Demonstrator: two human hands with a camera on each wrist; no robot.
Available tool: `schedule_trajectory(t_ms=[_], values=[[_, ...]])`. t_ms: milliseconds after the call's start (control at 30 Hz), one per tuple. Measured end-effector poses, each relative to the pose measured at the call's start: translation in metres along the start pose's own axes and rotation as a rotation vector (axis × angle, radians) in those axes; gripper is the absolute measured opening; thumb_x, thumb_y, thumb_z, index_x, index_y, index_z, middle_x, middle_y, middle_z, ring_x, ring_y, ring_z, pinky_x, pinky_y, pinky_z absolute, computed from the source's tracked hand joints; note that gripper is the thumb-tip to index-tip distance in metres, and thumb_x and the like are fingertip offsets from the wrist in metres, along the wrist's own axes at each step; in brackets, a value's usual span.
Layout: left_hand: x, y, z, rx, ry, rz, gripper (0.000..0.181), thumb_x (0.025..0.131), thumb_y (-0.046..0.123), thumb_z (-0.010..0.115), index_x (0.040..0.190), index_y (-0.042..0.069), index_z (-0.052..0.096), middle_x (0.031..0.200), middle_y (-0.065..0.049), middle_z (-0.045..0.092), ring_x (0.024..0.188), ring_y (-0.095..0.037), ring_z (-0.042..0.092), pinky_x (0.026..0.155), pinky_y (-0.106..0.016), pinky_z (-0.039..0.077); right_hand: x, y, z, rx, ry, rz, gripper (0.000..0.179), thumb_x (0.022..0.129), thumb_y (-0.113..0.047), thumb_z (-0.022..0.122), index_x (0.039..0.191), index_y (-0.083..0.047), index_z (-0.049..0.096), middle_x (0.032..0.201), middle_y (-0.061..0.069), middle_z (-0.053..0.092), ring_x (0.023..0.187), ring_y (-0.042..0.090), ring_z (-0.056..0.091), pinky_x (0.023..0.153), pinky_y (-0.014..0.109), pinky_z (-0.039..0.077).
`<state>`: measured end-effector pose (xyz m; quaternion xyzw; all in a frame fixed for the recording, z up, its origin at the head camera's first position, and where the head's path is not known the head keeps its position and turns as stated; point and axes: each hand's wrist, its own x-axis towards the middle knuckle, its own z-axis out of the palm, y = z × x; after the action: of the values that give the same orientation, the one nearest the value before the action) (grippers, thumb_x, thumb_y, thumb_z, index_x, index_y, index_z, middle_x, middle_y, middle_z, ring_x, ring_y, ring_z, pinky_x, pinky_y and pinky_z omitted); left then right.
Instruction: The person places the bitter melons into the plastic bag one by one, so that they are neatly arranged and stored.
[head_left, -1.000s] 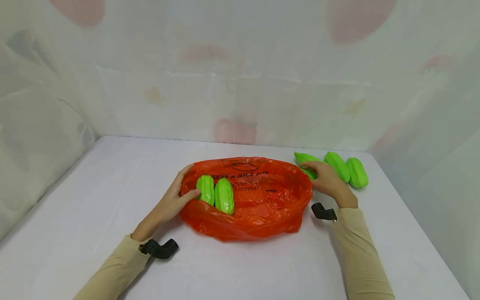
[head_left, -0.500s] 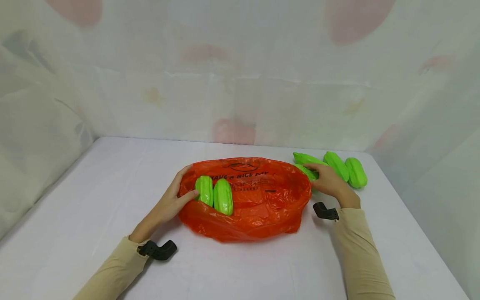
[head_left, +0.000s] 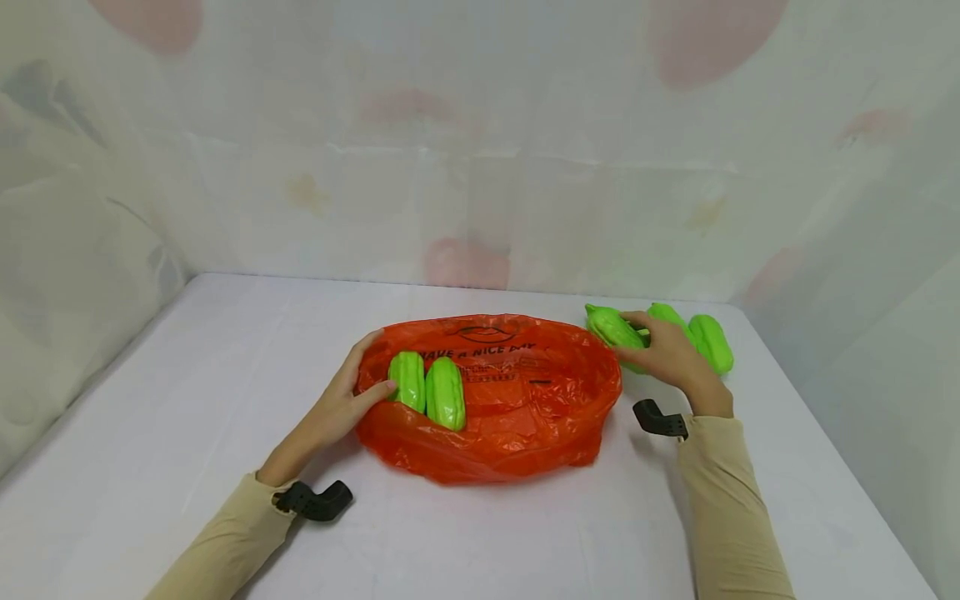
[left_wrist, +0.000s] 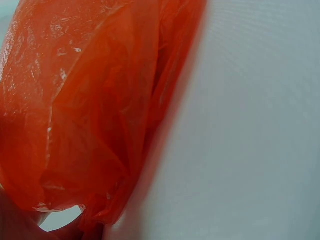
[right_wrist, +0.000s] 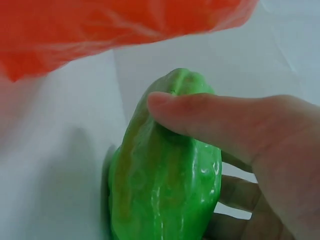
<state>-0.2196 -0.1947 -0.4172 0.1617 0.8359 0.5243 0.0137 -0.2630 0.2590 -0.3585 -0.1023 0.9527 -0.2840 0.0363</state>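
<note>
A red plastic bag point(head_left: 517, 454), its mouth spread wide, lies mid-table. My left hand point(head_left: 339, 410) pinches its left rim, thumb inside and fingers outside. Two glossy green ridged bitter melons rest within the bag, a left one point(head_left: 407, 375) beside my thumb and a right one point(head_left: 446, 396). Beyond the bag's right rim, my right hand point(head_left: 671, 357) grips another bitter melon point(right_wrist: 160, 185). Its thumb lies across the ridged skin and the other fingers reach round the far side. A second green edge shows behind this melon in the right wrist view. The left wrist view shows mostly crumpled red plastic point(left_wrist: 100, 100).
Two more bitter melons, one partly behind my right hand point(head_left: 663, 312) and one farther right point(head_left: 712, 343), lie at the white table's point(head_left: 480, 542) back right. A pale printed cloth point(head_left: 480, 192) hangs along the back and sides.
My right hand has shifted slightly right and away from me, its bitter melon now overlapping the one behind. The left hand and the bag have hardly moved.
</note>
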Motion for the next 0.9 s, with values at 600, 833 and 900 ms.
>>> schedule_trajectory(t_ms=[600,833,900], values=[[0.001,0.000,0.000,-0.002,-0.003,0.005,0.074,0.099,0.018,0.057,0.159,0.023,0.015,0.157,-0.015,0.033,0.138,-0.035,0.038,0.113,-0.063,0.027,-0.013,-0.024,-0.017,0.016,0.072,0.041,0.072,0.093,-0.040,0.067,0.147,-0.001,0.041,0.138,0.026,0.053,0.115,0.039,0.054,0.094,0.054,0.049],[0.001,-0.003,0.000,-0.010,0.000,0.007,0.073,0.098,0.018,0.058,0.158,0.022,0.016,0.157,-0.014,0.033,0.138,-0.035,0.038,0.115,-0.062,0.026,-0.018,-0.036,-0.023,-0.002,0.123,0.040,0.073,0.092,-0.045,0.066,0.146,-0.002,0.044,0.134,0.025,0.057,0.113,0.039,0.057,0.091,0.052,0.052],[0.001,-0.003,0.000,-0.012,-0.001,0.008,0.073,0.099,0.018,0.058,0.158,0.022,0.016,0.157,-0.014,0.033,0.138,-0.035,0.038,0.114,-0.062,0.026,-0.019,-0.039,-0.024,-0.014,0.142,0.035,0.072,0.093,-0.046,0.065,0.146,-0.002,0.044,0.133,0.025,0.058,0.112,0.039,0.058,0.090,0.053,0.052]])
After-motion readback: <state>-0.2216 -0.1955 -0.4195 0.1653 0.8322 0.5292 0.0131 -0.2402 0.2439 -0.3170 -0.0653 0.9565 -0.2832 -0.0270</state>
